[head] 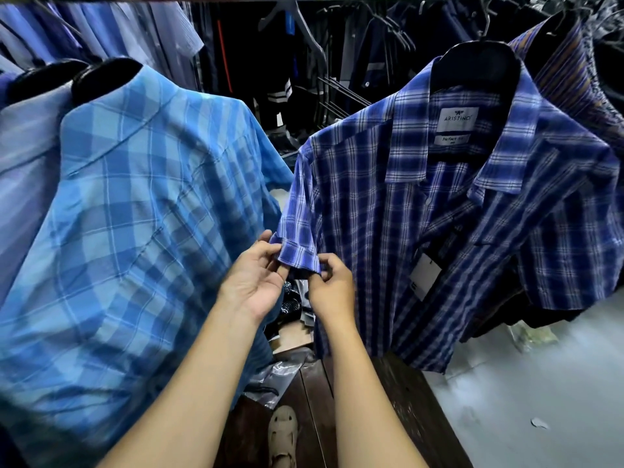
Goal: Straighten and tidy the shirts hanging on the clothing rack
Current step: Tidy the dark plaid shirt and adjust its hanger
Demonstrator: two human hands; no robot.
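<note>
A dark blue plaid short-sleeved shirt (439, 231) hangs on a black hanger (479, 62) at the right, collar open, white label showing inside the neck. A white price tag (425, 276) dangles at its front. Its left-hand sleeve (299, 231) hangs toward the middle. My left hand (256, 282) pinches the sleeve hem at its left corner. My right hand (329, 285) pinches the same hem at its right corner. A light blue checked shirt (135, 248) hangs at the left with its back toward me.
More blue shirts (27, 157) hang behind the light blue one at far left. Dark garments and empty hangers (304, 32) fill the back. Below are a dark wooden platform (337, 400), plastic bags, a sandalled foot (283, 434) and pale floor (540, 400) at the right.
</note>
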